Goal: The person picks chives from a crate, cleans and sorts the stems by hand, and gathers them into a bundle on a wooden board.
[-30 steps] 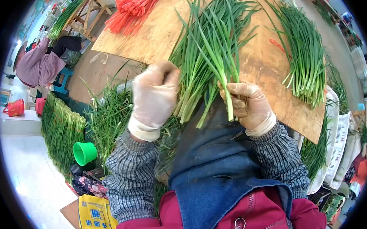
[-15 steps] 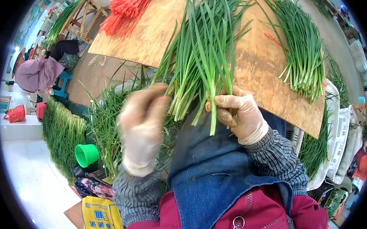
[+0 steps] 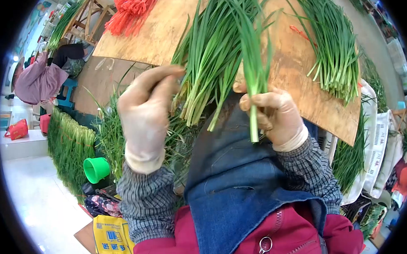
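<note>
Gloved in pale, stained rubber, my right hand [image 3: 274, 113] is closed round the white stalk ends of a few green chives [image 3: 253, 58], whose leaves point away over the board. My left hand [image 3: 149, 113], in a matching glove, is raised left of the loose pile of chives [image 3: 214, 50]. Its thumb and forefinger are brought close together, and whatever may be between them is too small to make out. The pile lies on the wooden board with its stalk ends over the near edge. A trimmed bunch [image 3: 333, 51] lies on the board's right side.
Red ties [image 3: 130, 13] lie on the wooden board [image 3: 147, 44] at the far left. Loose greens [image 3: 109, 134], a green bucket [image 3: 96, 170] and bundled chives [image 3: 72, 145] are on the left, with a yellow bag [image 3: 112, 235] below. A seated person [image 3: 40, 81] is at upper left.
My left hand moved a little left and its blur lessened. My right hand shifted slightly right with the chives, which moved away from the pile's middle.
</note>
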A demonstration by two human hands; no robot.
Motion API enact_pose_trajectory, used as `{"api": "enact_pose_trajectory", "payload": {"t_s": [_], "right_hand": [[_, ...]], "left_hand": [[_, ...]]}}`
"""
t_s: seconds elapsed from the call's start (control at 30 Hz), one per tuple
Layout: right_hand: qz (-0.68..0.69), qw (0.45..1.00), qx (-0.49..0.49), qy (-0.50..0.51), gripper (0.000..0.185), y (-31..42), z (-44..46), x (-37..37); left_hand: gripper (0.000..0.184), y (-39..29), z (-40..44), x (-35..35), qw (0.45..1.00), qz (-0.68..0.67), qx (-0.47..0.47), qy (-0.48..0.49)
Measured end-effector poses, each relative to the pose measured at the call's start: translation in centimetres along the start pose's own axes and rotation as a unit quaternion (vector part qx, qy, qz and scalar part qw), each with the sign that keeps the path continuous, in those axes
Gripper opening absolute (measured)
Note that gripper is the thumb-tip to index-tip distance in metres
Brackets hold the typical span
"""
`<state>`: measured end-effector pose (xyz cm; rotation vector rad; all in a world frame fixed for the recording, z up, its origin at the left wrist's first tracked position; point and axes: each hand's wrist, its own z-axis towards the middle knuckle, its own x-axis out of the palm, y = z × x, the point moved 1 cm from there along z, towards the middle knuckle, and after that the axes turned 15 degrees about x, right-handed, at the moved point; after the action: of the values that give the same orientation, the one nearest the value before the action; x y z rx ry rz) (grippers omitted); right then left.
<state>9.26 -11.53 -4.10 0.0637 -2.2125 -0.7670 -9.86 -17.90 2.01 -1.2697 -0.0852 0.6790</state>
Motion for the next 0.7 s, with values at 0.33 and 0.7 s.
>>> {"api": "enact_pose_trajectory", "payload": {"t_s": [0.33, 0.7], "right_hand": [[0.011, 0.992, 0.123, -0.021, 0.023, -1.8, 1.2, -1.8], [0.141, 0.985, 0.097, -0.012, 0.01, -3.7, 4.6, -1.0]], "left_hand": [[0.02, 4.7, -4.8, 5.2, 0.907, 0.339, 0.058, 0.244], [0.014, 5.0, -4.6, 5.0, 0.948, -0.124, -0.263, 0.132]]}}
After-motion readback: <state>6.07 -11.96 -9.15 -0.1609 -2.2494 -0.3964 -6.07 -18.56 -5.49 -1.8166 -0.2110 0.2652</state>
